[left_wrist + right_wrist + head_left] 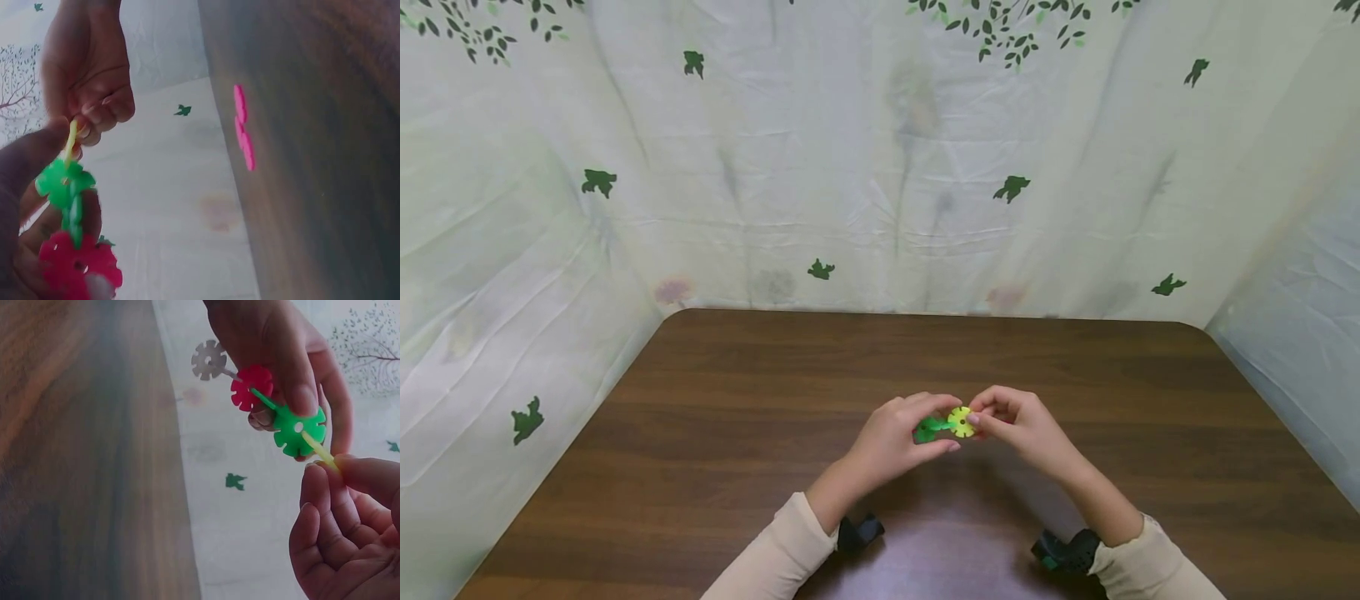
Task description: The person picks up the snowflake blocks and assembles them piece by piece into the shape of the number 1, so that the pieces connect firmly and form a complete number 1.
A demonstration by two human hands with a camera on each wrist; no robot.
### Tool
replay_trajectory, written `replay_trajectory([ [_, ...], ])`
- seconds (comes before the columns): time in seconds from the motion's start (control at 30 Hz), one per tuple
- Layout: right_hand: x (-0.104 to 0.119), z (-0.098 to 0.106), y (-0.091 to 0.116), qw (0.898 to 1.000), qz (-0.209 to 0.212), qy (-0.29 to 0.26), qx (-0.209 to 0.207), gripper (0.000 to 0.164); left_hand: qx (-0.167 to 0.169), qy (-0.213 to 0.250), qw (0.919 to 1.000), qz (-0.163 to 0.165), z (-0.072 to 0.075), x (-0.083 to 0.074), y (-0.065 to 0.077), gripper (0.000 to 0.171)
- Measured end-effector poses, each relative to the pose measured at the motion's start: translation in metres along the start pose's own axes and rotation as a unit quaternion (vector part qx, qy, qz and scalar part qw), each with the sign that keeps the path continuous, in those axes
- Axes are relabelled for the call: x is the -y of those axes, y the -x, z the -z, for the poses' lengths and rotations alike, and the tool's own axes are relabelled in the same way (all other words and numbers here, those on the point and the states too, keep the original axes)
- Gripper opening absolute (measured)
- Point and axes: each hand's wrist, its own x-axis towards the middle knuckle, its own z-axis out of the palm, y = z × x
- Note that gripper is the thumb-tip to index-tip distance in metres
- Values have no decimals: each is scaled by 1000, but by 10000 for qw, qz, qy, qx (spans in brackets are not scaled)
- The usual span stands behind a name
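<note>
Cloth (850,150): pale, printed with green birds and leaves, rising behind the brown wooden surface (700,400) and along both sides.
Left sleeve (775,550): cream, with a black wrist camera (861,533) beside its cuff.
Left hand (891,429): above the surface, fingers bent round the toy chain and gripping the green disc (287,430).
Chain, from its left end: a greyish-white disc (209,361), a red disc (256,380), a green link (262,399) seen edge-on, then the green disc, all joined in a row with notched rims.
Yellow disc (957,423): between the two hands, set crosswise to the green disc, its rim touching it.
Pink pieces (244,131): a thin strip in the left wrist view, seen against the surface; whether they rest on it, I cannot tell.
Right hand (1018,429): raised, thumb and fingertips pinching the yellow disc's right edge.
Right sleeve (1157,558): cream too, a second black camera (1066,552) beside its cuff.
</note>
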Motion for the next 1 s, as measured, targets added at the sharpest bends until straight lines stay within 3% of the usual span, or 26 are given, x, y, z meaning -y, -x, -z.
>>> replay_trajectory([
  [0.2,1,-4,1,9994,-127,-324,59,14,-263,-59,9995,165,-5,-3,1,35],
  [0.43,5,-6,1,9996,-65,-247,126,13,-346,177,9989,252,-5,0,3,31],
  [0.73,34,-1,4,9969,118,704,-317,20,-305,343,9983,346,-1,3,2,33],
  [1.0,-6,20,7,9926,11,1072,-568,24,-249,351,9988,251,1,5,2,34],
])
